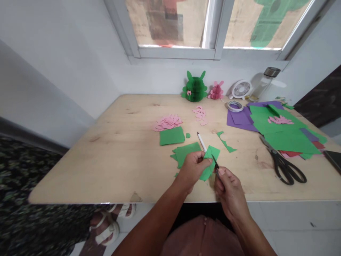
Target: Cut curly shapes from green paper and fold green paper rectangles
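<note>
Above shirt, pinching green paper between fingers of left hand, scissors in right hand; likely mid-cut, needing steady turning.

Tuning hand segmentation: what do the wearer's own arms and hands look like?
Left hand and right hand: bare, no gloves, rings or markings visible. Left forearm and right forearm: uncovered, no watch or cables visible; no sleeves in frame. Dusky brown-pink fabric top, with a vertical seam down the front.

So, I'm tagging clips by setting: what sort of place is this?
Probably a craft workspace, perhaps at home: held green paper, large scissors and a green paper figure at a wooden table.
</note>
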Motion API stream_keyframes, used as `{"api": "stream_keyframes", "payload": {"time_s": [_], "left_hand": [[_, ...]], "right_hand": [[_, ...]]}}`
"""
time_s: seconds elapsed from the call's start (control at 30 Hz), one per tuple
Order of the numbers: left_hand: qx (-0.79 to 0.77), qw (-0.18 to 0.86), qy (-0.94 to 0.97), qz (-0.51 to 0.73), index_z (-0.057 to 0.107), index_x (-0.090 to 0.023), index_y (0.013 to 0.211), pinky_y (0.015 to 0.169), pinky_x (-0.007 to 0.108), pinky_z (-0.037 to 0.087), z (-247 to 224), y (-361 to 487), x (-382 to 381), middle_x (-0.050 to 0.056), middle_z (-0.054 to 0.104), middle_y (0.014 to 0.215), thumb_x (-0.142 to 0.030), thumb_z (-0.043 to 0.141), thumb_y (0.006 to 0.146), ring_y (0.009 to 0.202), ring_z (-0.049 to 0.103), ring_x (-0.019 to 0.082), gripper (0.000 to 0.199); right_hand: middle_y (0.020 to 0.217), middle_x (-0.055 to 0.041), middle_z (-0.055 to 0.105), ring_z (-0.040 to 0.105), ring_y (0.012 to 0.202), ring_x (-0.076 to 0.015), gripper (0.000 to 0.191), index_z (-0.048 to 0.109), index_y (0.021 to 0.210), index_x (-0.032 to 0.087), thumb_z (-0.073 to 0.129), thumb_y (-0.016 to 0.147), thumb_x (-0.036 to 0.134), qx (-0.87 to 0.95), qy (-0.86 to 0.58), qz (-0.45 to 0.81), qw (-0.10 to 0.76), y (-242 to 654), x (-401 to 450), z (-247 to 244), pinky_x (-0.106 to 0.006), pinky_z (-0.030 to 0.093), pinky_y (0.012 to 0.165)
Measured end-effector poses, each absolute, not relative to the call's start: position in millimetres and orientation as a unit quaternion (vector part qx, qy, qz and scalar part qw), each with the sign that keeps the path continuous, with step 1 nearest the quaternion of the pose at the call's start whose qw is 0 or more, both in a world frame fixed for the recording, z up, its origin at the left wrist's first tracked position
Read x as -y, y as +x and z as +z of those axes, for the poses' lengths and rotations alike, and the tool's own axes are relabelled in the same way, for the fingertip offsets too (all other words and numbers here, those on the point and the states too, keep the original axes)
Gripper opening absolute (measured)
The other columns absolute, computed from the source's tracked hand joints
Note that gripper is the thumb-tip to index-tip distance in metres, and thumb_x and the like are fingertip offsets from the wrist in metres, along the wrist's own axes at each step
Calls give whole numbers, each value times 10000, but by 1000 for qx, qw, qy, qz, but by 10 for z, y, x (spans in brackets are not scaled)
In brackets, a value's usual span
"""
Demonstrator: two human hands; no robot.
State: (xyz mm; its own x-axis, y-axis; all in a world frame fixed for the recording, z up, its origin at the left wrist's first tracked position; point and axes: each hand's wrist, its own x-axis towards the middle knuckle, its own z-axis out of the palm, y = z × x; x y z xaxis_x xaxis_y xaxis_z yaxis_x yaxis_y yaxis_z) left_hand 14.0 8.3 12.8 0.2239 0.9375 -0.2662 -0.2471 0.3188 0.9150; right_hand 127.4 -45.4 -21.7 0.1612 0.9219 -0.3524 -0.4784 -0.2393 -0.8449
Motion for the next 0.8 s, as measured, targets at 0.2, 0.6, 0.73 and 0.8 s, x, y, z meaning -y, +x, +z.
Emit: {"api": "stream_keyframes", "payload": {"time_s": [0.2, 0.6, 0.73, 0.8], "left_hand": [[-443, 679, 393, 434, 611, -142, 601, 527, 213, 357, 122, 133, -91, -9, 600, 572, -294, 690, 647, 526, 488, 94, 178], [-445, 679, 386, 438, 606, -141, 607, 525, 210, 352, 131, 133, -82, -20, 584, 570, -264, 663, 658, 514, 466, 83, 145], [-443, 678, 387, 441, 615, -141, 610, 537, 210, 373, 133, 133, -79, -14, 602, 576, -269, 661, 660, 524, 490, 89, 145], [-442, 681, 384, 440, 620, -141, 608, 535, 211, 378, 134, 134, -78, -11, 609, 576, -278, 679, 651, 518, 496, 91, 156]], "right_hand": [[449, 103, 297, 165, 440, -55, 343, 574, 701, 178, 760, 709, 467, 219, -497, 614, 573, 1282, 451, -226, -206, 111, 402], [450, 98, 307, 177, 440, -56, 390, 516, 642, 186, 770, 691, 477, 213, -505, 609, 573, 1275, 451, -223, -205, 113, 403], [449, 110, 282, 153, 440, -48, 382, 555, 674, 175, 773, 683, 487, 217, -506, 609, 571, 1273, 449, -229, -200, 95, 405], [448, 114, 272, 144, 441, -45, 380, 567, 688, 171, 773, 681, 491, 217, -507, 607, 571, 1274, 448, -230, -198, 90, 406]]}}
